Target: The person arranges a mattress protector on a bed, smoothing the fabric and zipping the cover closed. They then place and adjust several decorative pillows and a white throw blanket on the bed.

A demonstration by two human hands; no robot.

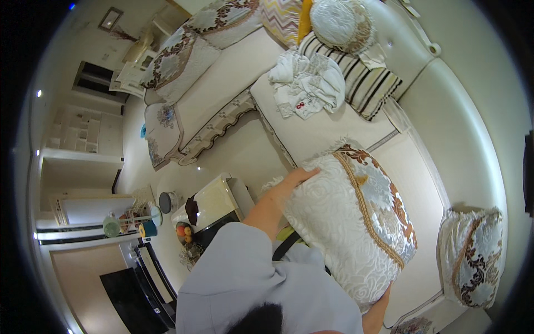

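A big cushion [338, 221] with a white rose-textured ruffled side and a brown-and-silver patterned panel edged in gold braid is held in front of my body. My left hand [303, 176] grips its upper left edge, fingers lying on the white fabric. At the cushion's lower right corner, my right hand [385, 295] supports it; most of those fingers are hidden behind the cushion. Under and beyond it stretches the cream sofa seat [417, 179]. A similar patterned cushion [473, 259] leans at the sofa's right end.
Crumpled white cloth [311, 81] lies on the seat beside a striped pillow [354, 75]. Behind are a round cushion [342, 25] and a zigzag-patterned pillow [281, 18]. To my left stands a coffee table [212, 198] with a fruit bowl [183, 231]. A television [129, 300] is farther left.
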